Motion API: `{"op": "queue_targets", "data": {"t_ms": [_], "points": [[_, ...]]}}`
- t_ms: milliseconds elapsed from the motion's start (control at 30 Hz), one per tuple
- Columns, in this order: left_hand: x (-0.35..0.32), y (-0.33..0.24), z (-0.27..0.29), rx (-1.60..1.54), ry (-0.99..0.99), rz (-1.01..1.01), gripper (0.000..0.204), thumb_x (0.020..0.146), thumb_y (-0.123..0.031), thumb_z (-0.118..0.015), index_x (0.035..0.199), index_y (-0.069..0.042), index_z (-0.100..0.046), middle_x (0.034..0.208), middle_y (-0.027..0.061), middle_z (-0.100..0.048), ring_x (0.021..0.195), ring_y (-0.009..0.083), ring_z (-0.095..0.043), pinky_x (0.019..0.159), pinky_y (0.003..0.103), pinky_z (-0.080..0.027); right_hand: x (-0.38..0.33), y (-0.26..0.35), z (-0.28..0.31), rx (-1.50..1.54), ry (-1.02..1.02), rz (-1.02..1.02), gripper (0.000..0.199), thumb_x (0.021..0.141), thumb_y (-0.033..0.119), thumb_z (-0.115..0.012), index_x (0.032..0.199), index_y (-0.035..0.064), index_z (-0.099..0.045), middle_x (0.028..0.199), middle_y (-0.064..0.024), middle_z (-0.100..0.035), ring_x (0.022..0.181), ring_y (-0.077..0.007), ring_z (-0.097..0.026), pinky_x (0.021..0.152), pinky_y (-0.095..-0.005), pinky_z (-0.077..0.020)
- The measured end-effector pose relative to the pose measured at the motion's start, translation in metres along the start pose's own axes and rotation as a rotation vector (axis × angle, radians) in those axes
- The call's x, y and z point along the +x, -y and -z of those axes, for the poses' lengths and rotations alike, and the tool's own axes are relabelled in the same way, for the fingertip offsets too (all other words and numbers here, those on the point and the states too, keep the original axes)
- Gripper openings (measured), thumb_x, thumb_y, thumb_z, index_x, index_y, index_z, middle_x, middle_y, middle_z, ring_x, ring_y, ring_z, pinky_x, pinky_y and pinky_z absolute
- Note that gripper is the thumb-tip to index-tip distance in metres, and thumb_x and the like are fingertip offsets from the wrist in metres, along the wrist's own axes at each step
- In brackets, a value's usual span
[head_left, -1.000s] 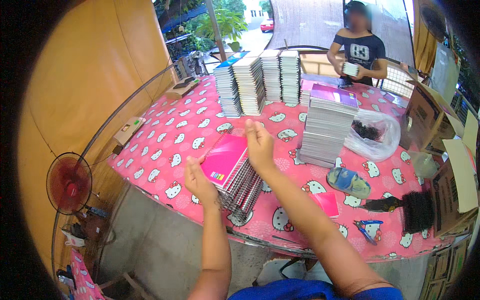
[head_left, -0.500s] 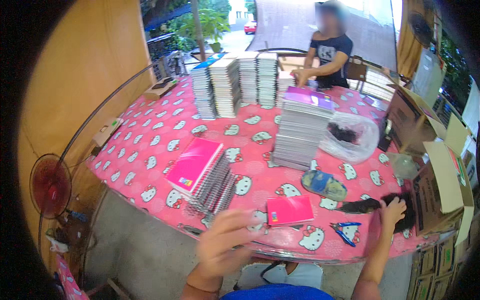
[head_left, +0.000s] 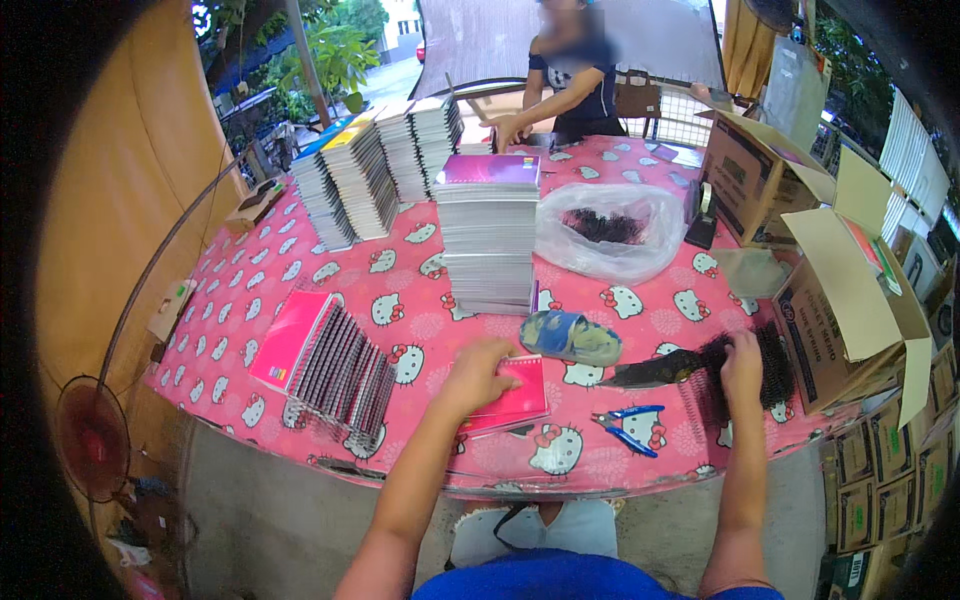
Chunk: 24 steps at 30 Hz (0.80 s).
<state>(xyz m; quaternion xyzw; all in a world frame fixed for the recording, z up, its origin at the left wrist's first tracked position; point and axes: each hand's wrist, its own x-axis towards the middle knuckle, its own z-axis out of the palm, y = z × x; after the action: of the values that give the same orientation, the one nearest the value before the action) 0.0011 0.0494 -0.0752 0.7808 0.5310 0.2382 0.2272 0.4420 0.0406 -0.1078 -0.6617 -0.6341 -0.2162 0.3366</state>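
A small pink notebook [head_left: 525, 390] lies near the front edge of the table. Over its left side is my left hand [head_left: 480, 375], thumb on the cover and fingers curled at the far edge. To the right, my right hand [head_left: 742, 365] has its fingers closed in a heap of black spiral binding coils [head_left: 772, 365]; the fingertips are partly lost among the coils. Between the hands lie blue-handled pliers [head_left: 632, 430], their handles apart. A blue and tan slipper [head_left: 572, 338] rests just beyond the notebook.
A pile of pink spiral notebooks [head_left: 335, 370] stands at left. A tall purple-topped stack [head_left: 488, 235] is central, with more notebook stacks [head_left: 360, 185] behind. A plastic bag [head_left: 655, 250] holds black coils. Open cartons [head_left: 840, 320] line the right. Across the table, another person [head_left: 575, 80] reaches leftward.
My left hand has come down from the air onto the pink notebook. My right hand stays at the black coils. The view has swung to the right.
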Motion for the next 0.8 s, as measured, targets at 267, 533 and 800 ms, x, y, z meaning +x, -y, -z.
{"op": "queue_targets", "data": {"t_ms": [267, 533, 800], "points": [[-0.038, -0.026, 0.006, 0.184, -0.208, -0.269, 0.033, 0.076, -0.019, -0.073, 0.104, -0.008, -0.06, 0.09, 0.0068, -0.066, 0.086, 0.0226, -0.062, 0.084, 0.039, -0.038, -0.025, 0.192, 0.027, 0.89, 0.466, 0.05, 0.02, 0.082, 0.019, -0.066, 0.097, 0.0048, -0.069, 0.093, -0.0125, -0.066, 0.077, -0.0295, -0.064, 0.07, -0.0369, -0.0506], [-0.041, -0.034, -0.005, 0.065, -0.415, -0.257, 0.019, 0.073, -0.026, -0.075, 0.084, -0.011, -0.073, 0.097, 0.0049, -0.068, 0.098, 0.024, -0.057, 0.091, 0.038, -0.036, -0.017, 0.22, 0.026, 0.956, 0.385, 0.141, 0.019, 0.077, 0.009, -0.069, 0.095, 0.0029, -0.066, 0.086, -0.0136, -0.063, 0.077, -0.0299, -0.062, 0.069, -0.0362, -0.0491], [-0.054, -0.039, -0.021, 0.045, -0.535, -0.09, 0.02, 0.07, -0.027, -0.077, 0.087, -0.016, -0.075, 0.088, 0.0001, -0.067, 0.098, 0.0218, -0.052, 0.09, 0.042, -0.035, -0.009, 0.227, 0.019, 1.006, 0.486, 0.24, 0.018, 0.071, -0.002, -0.067, 0.088, 0.0035, -0.064, 0.089, -0.0103, -0.061, 0.086, -0.0251, -0.059, 0.076, -0.0333, -0.0461]]}}
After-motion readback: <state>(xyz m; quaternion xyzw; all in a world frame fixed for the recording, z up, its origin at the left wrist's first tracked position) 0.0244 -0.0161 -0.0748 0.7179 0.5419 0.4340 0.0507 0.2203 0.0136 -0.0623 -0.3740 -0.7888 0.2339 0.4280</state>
